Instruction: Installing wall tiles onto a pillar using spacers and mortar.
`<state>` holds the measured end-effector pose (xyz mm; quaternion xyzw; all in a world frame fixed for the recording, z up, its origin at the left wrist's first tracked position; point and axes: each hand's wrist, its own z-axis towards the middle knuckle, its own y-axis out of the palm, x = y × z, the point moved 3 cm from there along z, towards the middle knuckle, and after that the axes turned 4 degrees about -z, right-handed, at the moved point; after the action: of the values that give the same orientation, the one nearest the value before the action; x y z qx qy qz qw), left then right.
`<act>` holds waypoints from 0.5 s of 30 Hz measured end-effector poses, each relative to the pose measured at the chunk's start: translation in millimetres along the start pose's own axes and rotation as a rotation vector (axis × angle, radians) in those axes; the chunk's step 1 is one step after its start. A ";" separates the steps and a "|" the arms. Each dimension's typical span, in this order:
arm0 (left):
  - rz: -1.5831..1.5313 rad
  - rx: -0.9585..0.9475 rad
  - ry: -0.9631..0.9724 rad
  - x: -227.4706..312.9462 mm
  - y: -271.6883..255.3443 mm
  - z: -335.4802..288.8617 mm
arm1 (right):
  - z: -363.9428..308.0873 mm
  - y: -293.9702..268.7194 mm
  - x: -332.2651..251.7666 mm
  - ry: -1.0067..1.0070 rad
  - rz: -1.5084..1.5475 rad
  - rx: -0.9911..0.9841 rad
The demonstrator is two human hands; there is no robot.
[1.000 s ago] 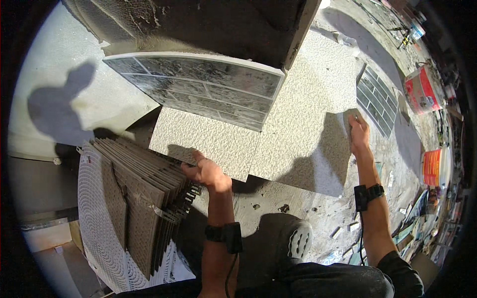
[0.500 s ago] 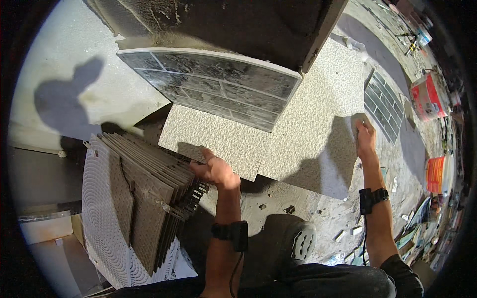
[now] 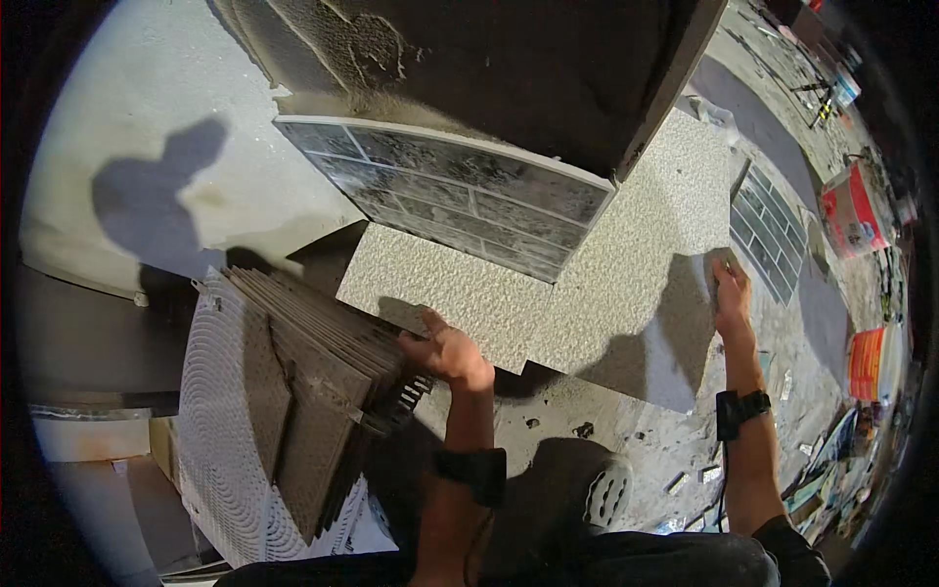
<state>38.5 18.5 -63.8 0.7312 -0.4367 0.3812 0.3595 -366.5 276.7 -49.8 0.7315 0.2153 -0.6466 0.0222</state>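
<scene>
Below the upright brick-patterned tile (image 3: 460,196) lies a rough cream panel (image 3: 587,323); whether it is one piece or two is unclear. The left hand (image 3: 445,352) meets its near edge, the right hand (image 3: 732,298) its right; with fingertips partly hidden, I cannot tell whether their fingers pinch. Shadow obscures the tile stack's (image 3: 318,367) lower edges.

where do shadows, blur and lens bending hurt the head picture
In the head view, a hard shadow marks the pale surface at left; another darkens the textured sheet beside the right hand; the left wrist strap looks slightly blurred; near the curved black rim, the red-and-white bucket leans, perhaps from fisheye bending.
</scene>
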 end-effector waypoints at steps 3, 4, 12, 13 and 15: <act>0.084 0.074 0.011 10.0 2.7 -8.6 | 11.6 -10.1 10.0 0.022 -0.103 -0.037; 0.080 0.070 0.014 9.6 2.9 -13.0 | 14.3 -12.3 13.1 0.072 -0.156 -0.048; -0.024 0.067 0.259 31.2 7.7 -27.0 | -4.6 2.9 1.1 -0.049 -0.063 -0.003; -0.018 0.041 0.248 32.4 8.3 -28.2 | -7.3 2.5 -7.3 -0.071 -0.190 0.011; -0.043 -0.049 0.297 24.7 3.0 -23.0 | -0.8 -7.2 -3.9 -0.134 -0.180 0.027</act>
<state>38.3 28.2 -31.3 0.6670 -0.3723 0.4667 0.4458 -368.5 282.3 -44.1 0.6643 0.2696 -0.6964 -0.0315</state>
